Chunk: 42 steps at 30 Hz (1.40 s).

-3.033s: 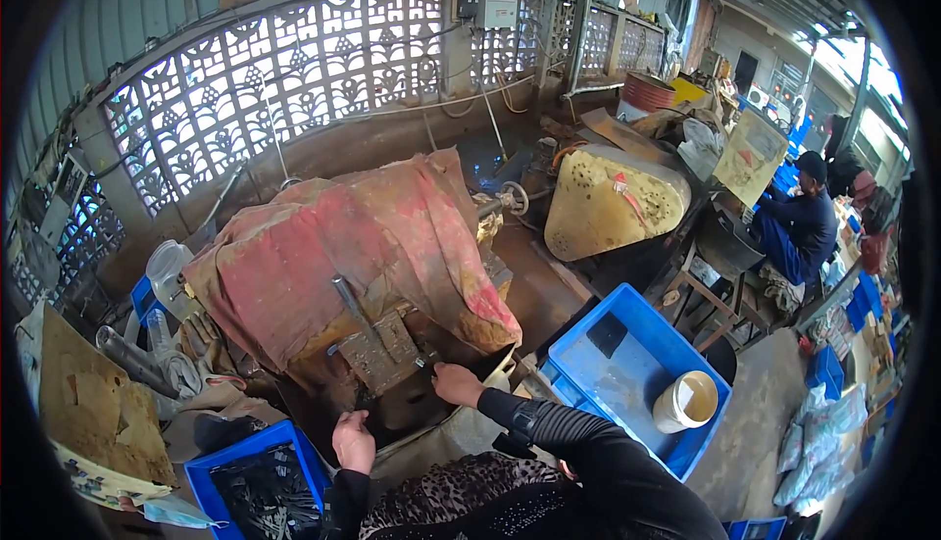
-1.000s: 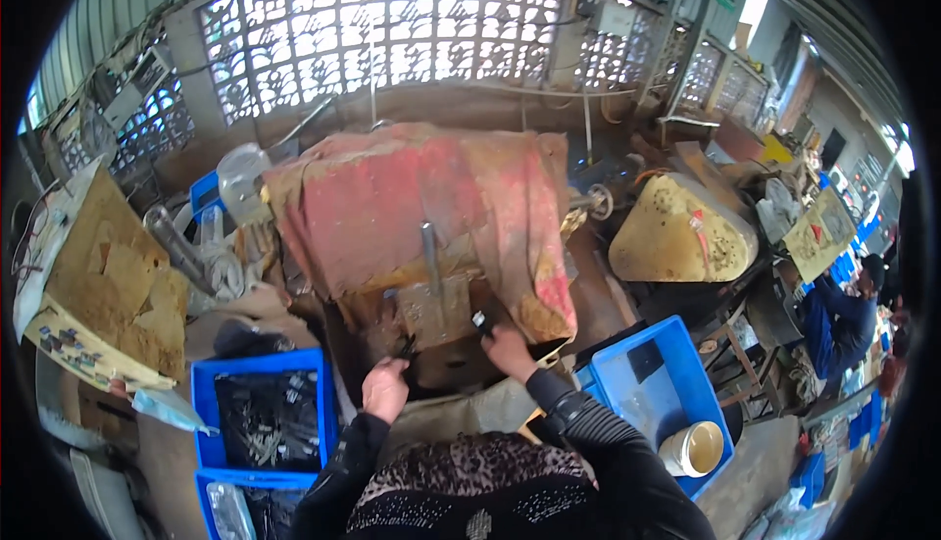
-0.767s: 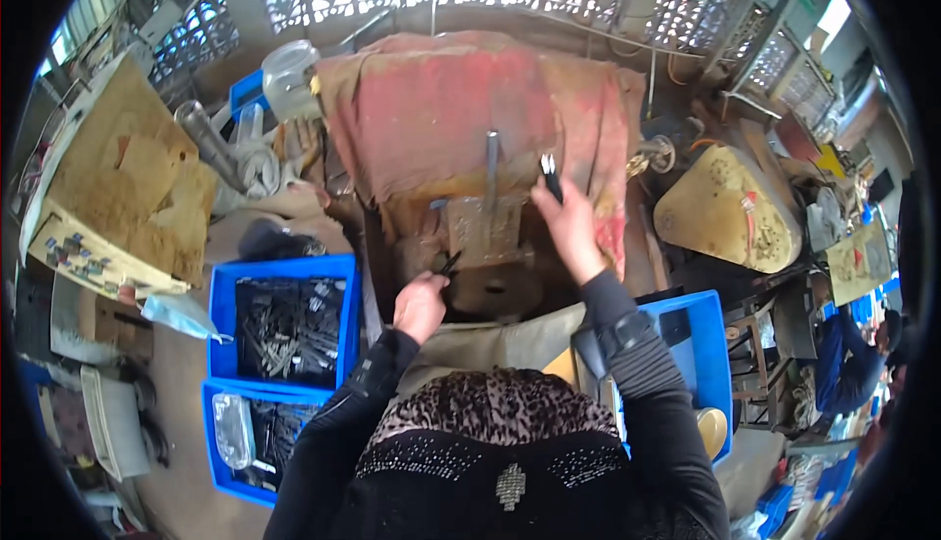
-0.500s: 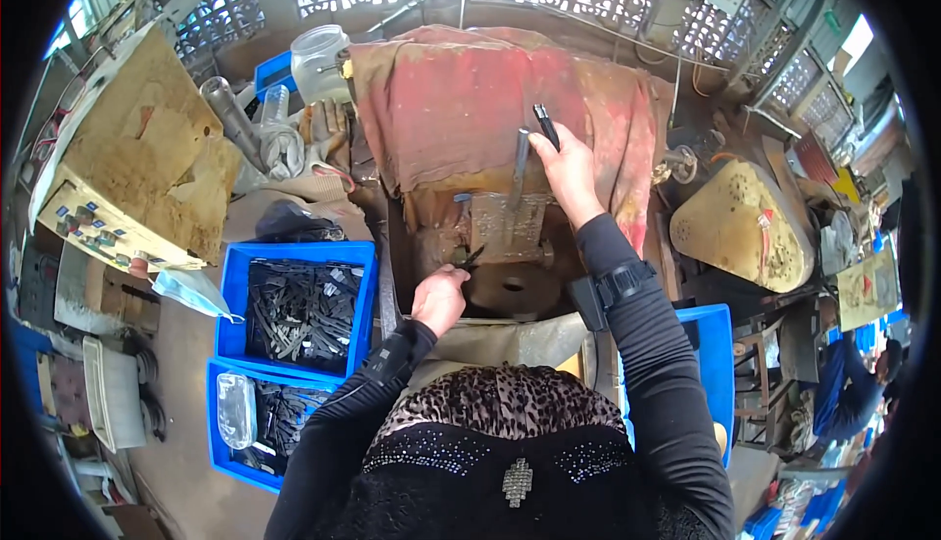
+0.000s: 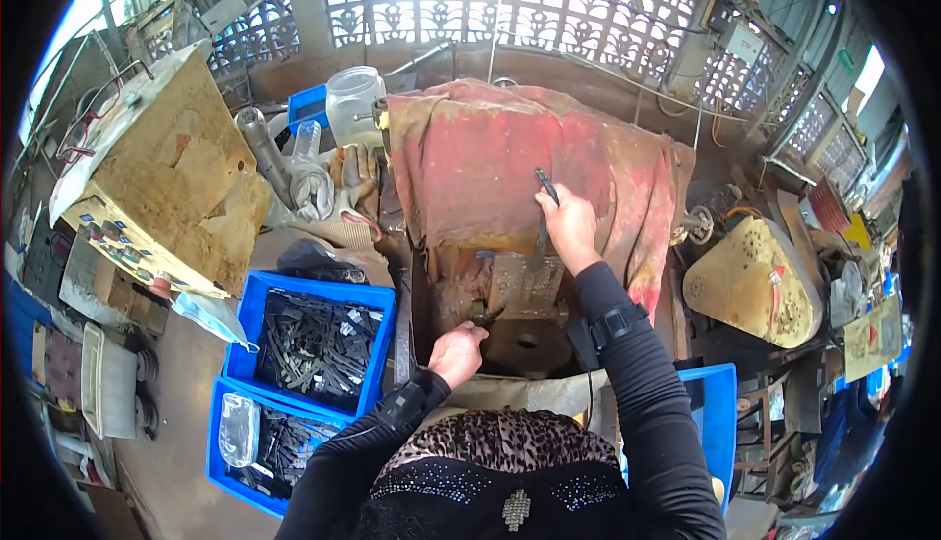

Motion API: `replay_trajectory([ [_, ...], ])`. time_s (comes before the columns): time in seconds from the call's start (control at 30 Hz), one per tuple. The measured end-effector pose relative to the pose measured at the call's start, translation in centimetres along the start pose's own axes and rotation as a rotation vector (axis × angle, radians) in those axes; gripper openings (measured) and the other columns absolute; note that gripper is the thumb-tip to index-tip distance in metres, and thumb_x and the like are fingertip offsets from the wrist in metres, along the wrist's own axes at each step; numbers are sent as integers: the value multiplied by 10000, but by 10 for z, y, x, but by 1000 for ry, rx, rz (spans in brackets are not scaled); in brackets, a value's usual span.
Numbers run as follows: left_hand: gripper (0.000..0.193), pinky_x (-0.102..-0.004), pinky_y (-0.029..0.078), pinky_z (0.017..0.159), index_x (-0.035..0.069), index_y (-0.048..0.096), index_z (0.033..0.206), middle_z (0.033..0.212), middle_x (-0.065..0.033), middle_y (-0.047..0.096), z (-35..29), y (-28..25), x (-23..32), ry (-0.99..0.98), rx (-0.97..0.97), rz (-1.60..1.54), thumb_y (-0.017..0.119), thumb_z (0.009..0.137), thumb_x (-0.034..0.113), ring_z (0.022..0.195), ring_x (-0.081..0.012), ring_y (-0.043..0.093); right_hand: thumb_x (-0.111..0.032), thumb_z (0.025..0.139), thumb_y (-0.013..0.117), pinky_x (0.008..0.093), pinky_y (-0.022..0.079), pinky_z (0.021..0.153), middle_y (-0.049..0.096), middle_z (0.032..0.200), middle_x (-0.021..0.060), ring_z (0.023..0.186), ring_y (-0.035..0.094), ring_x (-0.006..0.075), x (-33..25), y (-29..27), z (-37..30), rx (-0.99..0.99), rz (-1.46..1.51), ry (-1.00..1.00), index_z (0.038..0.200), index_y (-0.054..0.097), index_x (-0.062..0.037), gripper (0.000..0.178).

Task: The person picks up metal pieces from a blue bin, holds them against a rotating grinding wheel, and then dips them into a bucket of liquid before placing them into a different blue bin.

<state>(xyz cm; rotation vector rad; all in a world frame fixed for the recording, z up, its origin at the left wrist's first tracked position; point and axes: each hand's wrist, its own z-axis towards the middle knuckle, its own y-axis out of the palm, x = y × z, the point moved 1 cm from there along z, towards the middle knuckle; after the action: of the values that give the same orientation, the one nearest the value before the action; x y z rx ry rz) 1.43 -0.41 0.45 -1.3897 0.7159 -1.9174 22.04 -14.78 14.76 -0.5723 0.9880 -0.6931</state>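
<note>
My left hand [image 5: 458, 354] is closed at the near left side of a rust-brown machine opening. Its fingertips pinch a small dark strip [image 5: 490, 316], partly lost against the machine. Below it lies a round brown disc [image 5: 527, 342] with a dark hole in its centre. My right hand [image 5: 571, 226] is raised over the red cloth and wrapped round a slim black rod-like piece [image 5: 545, 183], whose tip points up and away. Just under this hand a grey metal bar [image 5: 541, 238] runs down toward a pitted metal block [image 5: 521, 283]; whether my fingers touch the bar I cannot tell.
A stained red cloth [image 5: 480, 163] drapes the machine. Two blue crates [image 5: 389, 344] with dark strips stand on the left, and a third blue bin [image 5: 720, 388] on the right. A control box [image 5: 167, 163], a clear jar [image 5: 355, 99] and a triangular cover [image 5: 750, 280] surround the spot.
The whole view has shifted, so the scene sits lower and farther right. My right hand has come slightly nearer and left relative to the cloth, covering the bar's top. Both hands keep their hold.
</note>
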Motion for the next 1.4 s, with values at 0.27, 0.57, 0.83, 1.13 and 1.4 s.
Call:
replay_trajectory([
  [0.27, 265, -412, 532, 754, 44, 700, 936, 858, -146, 654, 1, 0, 0, 29, -61, 4, 554, 723, -16, 836, -338, 640, -317, 882, 665, 463, 515, 683, 683, 803, 156, 767, 663, 367, 0, 1, -1, 62, 4, -79, 929, 664, -113, 209],
  [0.57, 298, -416, 532, 750, 36, 690, 941, 885, -162, 650, 2, 0, 2, 9, -99, 15, 546, 684, -6, 847, -342, 642, -295, 901, 648, 448, 518, 654, 681, 788, 139, 750, 666, 345, 4, 2, -1, 100, 52, -184, 921, 653, -107, 189],
  [0.83, 301, -412, 534, 762, 39, 690, 950, 904, -157, 652, 1, 0, 2, 28, -98, 49, 539, 693, -2, 866, -336, 643, -289, 895, 655, 445, 519, 639, 676, 768, 139, 717, 664, 344, 6, 2, 1, 88, 62, -190, 919, 655, -108, 183],
  [1.13, 261, -408, 539, 773, 49, 706, 955, 894, -145, 672, 1, 1, 3, -2, -119, 78, 551, 748, 8, 869, -328, 652, -264, 895, 651, 429, 518, 646, 681, 798, 127, 740, 664, 329, 7, 0, 1, 85, 102, -222, 898, 633, -90, 175],
  [1.4, 274, -405, 540, 776, 49, 707, 956, 890, -145, 670, 1, 2, 3, 5, -112, 89, 549, 737, 3, 867, -326, 652, -264, 877, 676, 423, 512, 637, 672, 766, 145, 714, 661, 335, 7, 0, 2, 91, 118, -211, 893, 659, -92, 173],
])
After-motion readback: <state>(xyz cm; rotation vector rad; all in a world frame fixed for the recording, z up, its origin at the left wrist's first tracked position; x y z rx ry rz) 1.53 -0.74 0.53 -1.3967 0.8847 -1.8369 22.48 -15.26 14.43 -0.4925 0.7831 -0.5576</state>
